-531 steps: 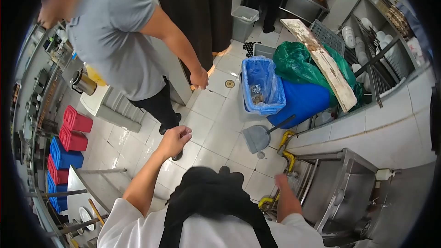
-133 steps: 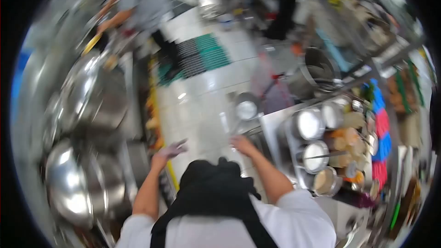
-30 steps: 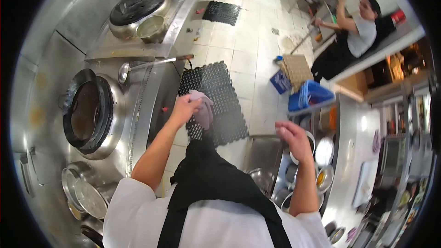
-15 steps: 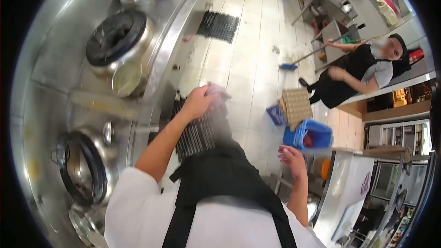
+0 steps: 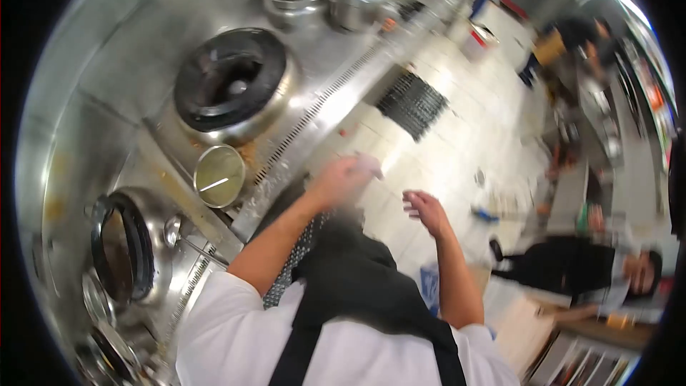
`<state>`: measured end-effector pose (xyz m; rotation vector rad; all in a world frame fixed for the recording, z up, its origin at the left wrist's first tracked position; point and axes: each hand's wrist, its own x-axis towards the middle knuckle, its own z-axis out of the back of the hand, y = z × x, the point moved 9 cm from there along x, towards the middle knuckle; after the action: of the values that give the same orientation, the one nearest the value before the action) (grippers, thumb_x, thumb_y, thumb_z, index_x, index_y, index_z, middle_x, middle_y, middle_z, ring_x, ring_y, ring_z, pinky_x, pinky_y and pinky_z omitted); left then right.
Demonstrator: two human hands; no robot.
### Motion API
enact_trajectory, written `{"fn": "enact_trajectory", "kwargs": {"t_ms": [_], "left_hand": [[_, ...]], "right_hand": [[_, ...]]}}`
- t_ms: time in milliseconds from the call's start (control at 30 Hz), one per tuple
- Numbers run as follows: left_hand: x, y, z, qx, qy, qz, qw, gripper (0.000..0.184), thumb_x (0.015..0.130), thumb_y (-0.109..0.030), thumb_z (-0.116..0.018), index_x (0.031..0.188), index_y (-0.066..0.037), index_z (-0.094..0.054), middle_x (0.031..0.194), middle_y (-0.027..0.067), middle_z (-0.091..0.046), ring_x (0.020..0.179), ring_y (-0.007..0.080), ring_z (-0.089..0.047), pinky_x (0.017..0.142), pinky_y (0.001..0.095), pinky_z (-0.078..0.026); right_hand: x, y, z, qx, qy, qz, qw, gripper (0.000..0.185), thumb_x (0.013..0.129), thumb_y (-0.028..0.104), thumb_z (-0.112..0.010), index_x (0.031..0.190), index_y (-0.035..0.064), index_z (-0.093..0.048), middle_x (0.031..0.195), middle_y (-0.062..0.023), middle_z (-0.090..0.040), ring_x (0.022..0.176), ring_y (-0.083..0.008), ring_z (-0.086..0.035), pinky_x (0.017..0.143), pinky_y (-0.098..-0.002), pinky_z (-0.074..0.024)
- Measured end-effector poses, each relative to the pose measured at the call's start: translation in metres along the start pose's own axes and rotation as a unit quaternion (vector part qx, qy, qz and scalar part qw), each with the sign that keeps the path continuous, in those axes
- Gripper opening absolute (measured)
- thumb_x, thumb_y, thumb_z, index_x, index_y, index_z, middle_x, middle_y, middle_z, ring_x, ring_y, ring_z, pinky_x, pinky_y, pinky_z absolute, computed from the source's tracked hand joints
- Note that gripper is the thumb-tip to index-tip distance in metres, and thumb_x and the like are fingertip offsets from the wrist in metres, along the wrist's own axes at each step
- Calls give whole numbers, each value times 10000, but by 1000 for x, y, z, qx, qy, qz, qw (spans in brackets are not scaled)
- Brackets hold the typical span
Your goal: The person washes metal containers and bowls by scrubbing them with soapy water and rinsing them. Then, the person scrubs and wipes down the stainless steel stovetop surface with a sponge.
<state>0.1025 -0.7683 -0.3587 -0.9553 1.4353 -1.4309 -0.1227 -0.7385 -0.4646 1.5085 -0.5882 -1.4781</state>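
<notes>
My left hand (image 5: 346, 180) is blurred, held over the floor just off the stove's front edge. Its fingers point forward, and I see nothing in them. To its right, my right hand (image 5: 426, 212) hangs in the air above the tiles with its fingers apart, holding nothing. Nearest the left hand on the steel stove is a round container (image 5: 219, 176) with a pale inside. Behind that sits a large wok burner (image 5: 232, 78) with a black ring. A second black-ringed burner (image 5: 123, 246) lies at the left, with a ladle (image 5: 174, 230) beside it.
Metal pots (image 5: 357, 3) stand at the back of the stove. Black mats (image 5: 413, 106) lie on the tiled floor. A co-worker in a black apron (image 5: 564, 264) is at the right, near a blue broom (image 5: 486, 214). Another person (image 5: 572, 39) stands farther back by shelves.
The view has swung toward the stove, so the stove fills more of it. My right hand has come up and forward, closer to the left. The co-worker now appears lower.
</notes>
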Motion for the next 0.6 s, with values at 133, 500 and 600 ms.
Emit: {"fn": "enact_trajectory", "kwargs": {"t_ms": [133,500,600], "left_hand": [[76,20,3,96,-4,-52,994,207,844,-177,-620,962,-7,-620,807,43,-607,728,120,-529,672,281,-437],[227,19,9,123,63,-1,990,309,841,-271,-614,985,-3,-563,896,146,-590,825,217,-570,760,337,-440],[234,48,71,52,-131,47,989,347,840,-265,-614,1081,-18,-576,970,142,-615,862,214,-597,782,329,-457]], "right_hand": [[79,6,-25,186,134,-94,969,686,884,590,-426,1344,83,-386,1327,-117,-441,1094,-280,-506,903,-431,-419],[256,154,-8,448,324,-6,833,515,925,195,-387,1388,1,-274,1352,-203,-401,1227,-330,-429,1027,-417,-356],[313,183,-1,432,348,-15,832,553,858,74,-426,1383,-20,-282,1353,-206,-397,1223,-326,-433,1031,-402,-353]]}}
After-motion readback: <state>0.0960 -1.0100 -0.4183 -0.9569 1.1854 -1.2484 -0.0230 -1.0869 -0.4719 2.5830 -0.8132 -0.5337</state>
